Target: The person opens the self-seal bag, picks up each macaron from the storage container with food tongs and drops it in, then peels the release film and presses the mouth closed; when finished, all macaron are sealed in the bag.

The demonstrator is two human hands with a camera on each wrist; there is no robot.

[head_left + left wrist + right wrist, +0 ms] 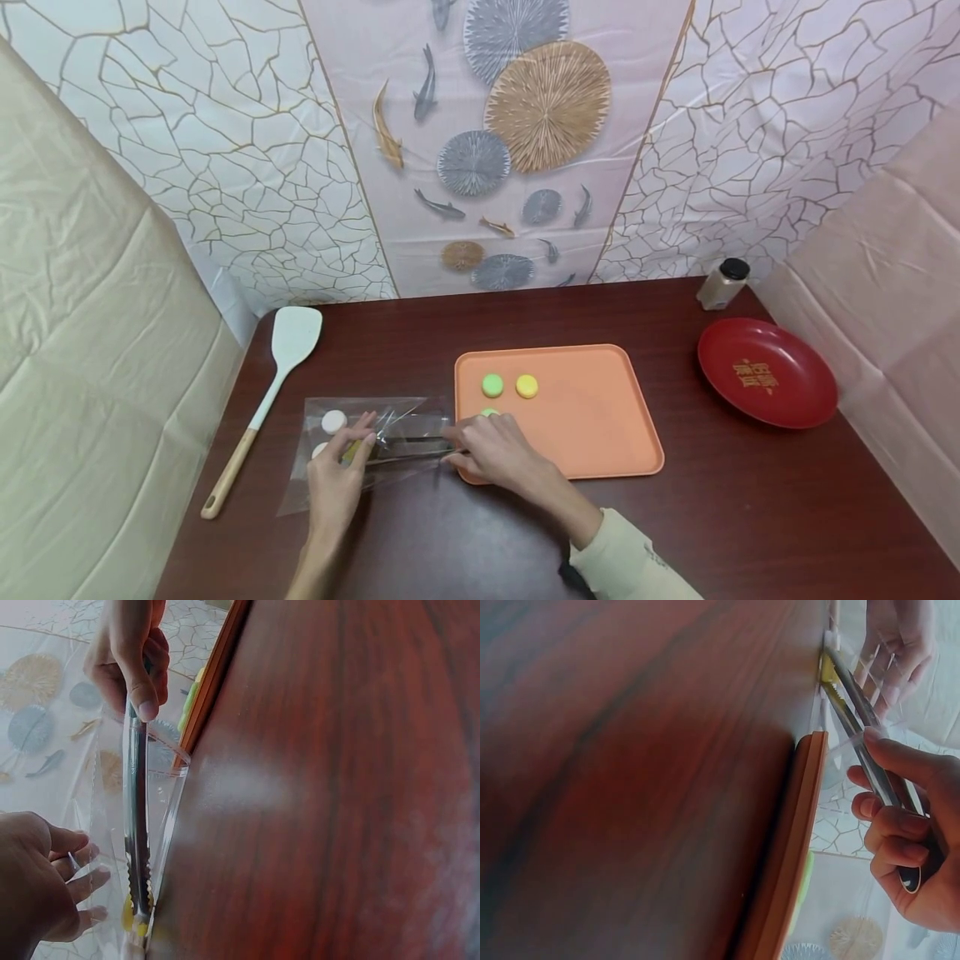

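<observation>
A clear plastic bag (298, 490) lies flat on the table, its mouth towards the orange tray. Inside it are two white macarons (333, 422), one partly covered by my left hand (335, 492). Thumb and fingers of that hand pinch the bag's upper film, seen up close in the left wrist view. My right hand (495, 450) grips metal tongs (870, 769) by the handle end, at the tray's left edge. The tongs reach through the bag's mouth, and their toothed tips meet a yellow macaron (829, 671) inside the bag. Whether the tips still squeeze it, I cannot tell.
On the orange tray (585, 425) sit a green macaron (492, 385), a yellow one (527, 386) and another green one partly behind my right hand. A white spatula (262, 408) lies left of the bag. At the right are a red plate (795, 375) and a black-lidded jar (722, 287).
</observation>
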